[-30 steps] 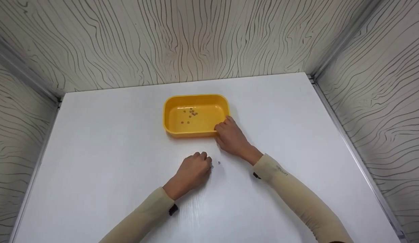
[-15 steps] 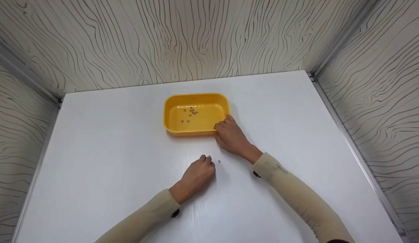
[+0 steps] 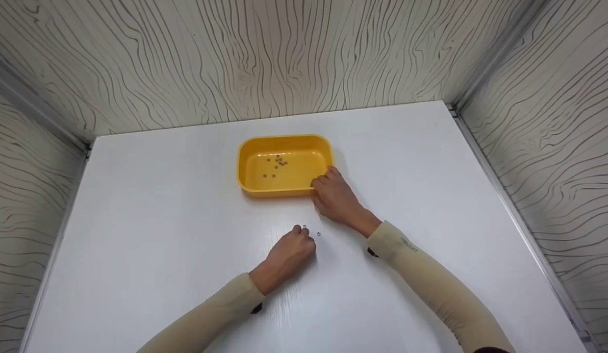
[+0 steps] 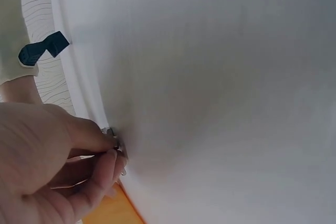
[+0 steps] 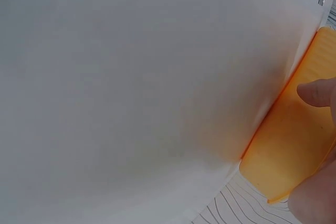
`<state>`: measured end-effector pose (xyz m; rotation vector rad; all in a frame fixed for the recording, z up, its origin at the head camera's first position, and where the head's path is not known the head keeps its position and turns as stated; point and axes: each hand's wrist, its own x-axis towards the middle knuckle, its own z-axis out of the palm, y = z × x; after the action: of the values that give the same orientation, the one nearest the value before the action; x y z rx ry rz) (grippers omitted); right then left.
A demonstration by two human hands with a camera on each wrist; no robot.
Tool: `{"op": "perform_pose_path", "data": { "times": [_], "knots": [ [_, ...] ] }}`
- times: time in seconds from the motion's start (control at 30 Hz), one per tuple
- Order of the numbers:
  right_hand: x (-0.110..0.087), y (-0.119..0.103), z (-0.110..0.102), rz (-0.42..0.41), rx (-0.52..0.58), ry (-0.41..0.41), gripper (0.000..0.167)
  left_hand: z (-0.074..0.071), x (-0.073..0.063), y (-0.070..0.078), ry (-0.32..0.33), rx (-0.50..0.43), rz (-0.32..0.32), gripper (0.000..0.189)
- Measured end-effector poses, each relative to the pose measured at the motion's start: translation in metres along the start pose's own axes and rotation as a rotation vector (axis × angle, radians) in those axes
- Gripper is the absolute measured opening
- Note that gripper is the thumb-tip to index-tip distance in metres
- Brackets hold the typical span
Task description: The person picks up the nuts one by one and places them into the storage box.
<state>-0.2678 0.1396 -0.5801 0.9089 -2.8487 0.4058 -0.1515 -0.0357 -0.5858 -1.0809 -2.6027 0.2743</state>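
Note:
My left hand [image 3: 290,252] is low over the white table, thumb and fingertips pinched together. In the left wrist view, a small dark metal nut [image 4: 116,146] shows between the thumb and finger, mostly hidden by them. Two more small shiny nuts lie on the table by those fingertips, one nut [image 3: 304,226] just ahead and another nut [image 3: 318,234] to the right. My right hand [image 3: 337,198] grips the near right corner of a yellow plastic tray [image 3: 279,192], its thumb against the outer wall. Several nuts [image 3: 277,167] lie scattered on the left part of the tray's floor.
The white table [image 3: 152,211] carries the tray near its middle. Wood-grain patterned panels [image 3: 284,59] rise at the back and on both sides, with metal rails [image 3: 510,206] along the side edges.
My left hand has shifted right and closed in on a nut, which its fingers now cover. A nut ahead of the fingertips has come into sight. The right hand keeps its grip on the tray.

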Motion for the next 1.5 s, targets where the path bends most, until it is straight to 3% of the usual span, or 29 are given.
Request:
{"op": "perform_pose_path", "data": {
  "times": [0.27,0.5,0.87,1.07,1.13,1.33,1.5],
  "knots": [
    [-0.002,-0.001,0.000,-0.029,-0.007,0.039,0.018,-0.004,0.000,-0.002,-0.045,0.035,0.019,0.011],
    [0.000,-0.002,-0.001,-0.009,-0.003,0.036,0.020,-0.007,0.001,-0.005,-0.067,0.012,0.030,0.012],
    [0.001,-0.002,-0.004,-0.010,0.009,0.023,0.021,-0.014,0.001,-0.015,-0.158,-0.170,0.011,0.015],
    [0.000,-0.001,-0.003,-0.012,0.010,0.027,0.020,-0.019,0.003,-0.024,-0.112,-0.358,-0.025,0.018],
    [-0.001,-0.001,-0.001,-0.018,0.005,0.033,0.020,-0.020,0.005,-0.027,-0.083,-0.471,-0.062,0.016],
    [-0.002,0.000,0.001,-0.027,-0.006,0.041,0.018,-0.032,0.012,-0.041,-0.096,-0.851,-0.209,0.021],
    [-0.001,0.000,0.001,-0.018,0.004,0.031,0.016,-0.045,0.019,-0.056,-0.077,-0.986,-0.286,0.019]
  ]
}}
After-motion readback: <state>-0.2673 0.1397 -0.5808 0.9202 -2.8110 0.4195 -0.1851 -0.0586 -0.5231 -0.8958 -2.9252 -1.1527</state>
